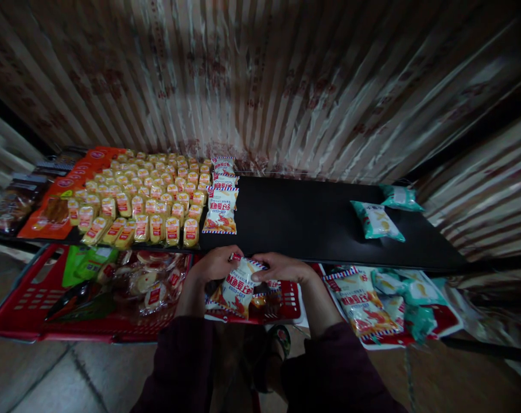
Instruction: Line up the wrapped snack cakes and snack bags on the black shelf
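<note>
Between my two hands is a white and orange snack bag with red and blue lettering, tilted a little over the front edge of the black shelf. My left hand has its fingers closed at the bag's upper left. On its upper right, my right hand grips with the thumb across the front. Just beyond, on the shelf, a short row of matching snack bags lies front to back. Beneath the held bag, a red basket shows more such bags, partly covered by my hands.
Left of the row stand many small yellow wrapped cakes, then orange packets. Teal and white bags lie at the shelf's right end. Below are a red basket of mixed packets and a right-hand basket. Striped sheeting hangs behind.
</note>
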Motion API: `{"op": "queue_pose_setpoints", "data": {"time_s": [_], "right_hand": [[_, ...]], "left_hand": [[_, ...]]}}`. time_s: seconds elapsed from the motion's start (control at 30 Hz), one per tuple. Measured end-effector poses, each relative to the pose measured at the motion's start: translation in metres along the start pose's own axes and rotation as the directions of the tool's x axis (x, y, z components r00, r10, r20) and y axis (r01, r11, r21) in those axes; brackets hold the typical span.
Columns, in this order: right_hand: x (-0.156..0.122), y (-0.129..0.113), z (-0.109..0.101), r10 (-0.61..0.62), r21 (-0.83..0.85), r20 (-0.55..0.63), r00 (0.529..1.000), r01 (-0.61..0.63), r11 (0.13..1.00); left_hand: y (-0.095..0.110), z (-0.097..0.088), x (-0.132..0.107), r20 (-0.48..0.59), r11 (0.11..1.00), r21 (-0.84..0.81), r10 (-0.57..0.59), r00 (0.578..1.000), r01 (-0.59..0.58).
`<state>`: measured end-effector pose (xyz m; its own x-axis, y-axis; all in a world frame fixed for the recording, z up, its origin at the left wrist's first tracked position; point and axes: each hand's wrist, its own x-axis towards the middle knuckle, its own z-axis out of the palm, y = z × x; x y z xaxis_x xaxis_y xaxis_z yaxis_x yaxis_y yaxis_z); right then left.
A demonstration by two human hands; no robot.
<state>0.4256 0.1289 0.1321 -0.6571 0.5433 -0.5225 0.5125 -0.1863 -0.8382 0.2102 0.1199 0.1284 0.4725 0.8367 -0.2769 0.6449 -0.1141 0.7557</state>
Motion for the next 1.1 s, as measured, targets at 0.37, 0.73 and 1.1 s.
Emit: {"op": "queue_pose_setpoints", "data": {"time_s": [0.37,0.73,1.1], "right_hand": [[0.012,-0.014,-0.006,-0.202,0.324,-0.254,0.946,0.28,0.904],[0.031,-0.03,0.008,-0.308,0.487,-0.286,0.908,0.414,0.769],[0.036,-0.035,0.007,-0.277,0.495,-0.436,0.856,0.486,0.721]], "left_hand": [[-0.011,-0.019,0.002,-0.297,0.755,-0.635,-0.046,0.954,-0.161],[0.008,-0.027,0.009,-0.577,0.617,-0.706,-0.218,0.787,-0.347],[0.007,-0.028,0.001,-0.455,0.608,-0.707,0.001,0.891,-0.361]]}}
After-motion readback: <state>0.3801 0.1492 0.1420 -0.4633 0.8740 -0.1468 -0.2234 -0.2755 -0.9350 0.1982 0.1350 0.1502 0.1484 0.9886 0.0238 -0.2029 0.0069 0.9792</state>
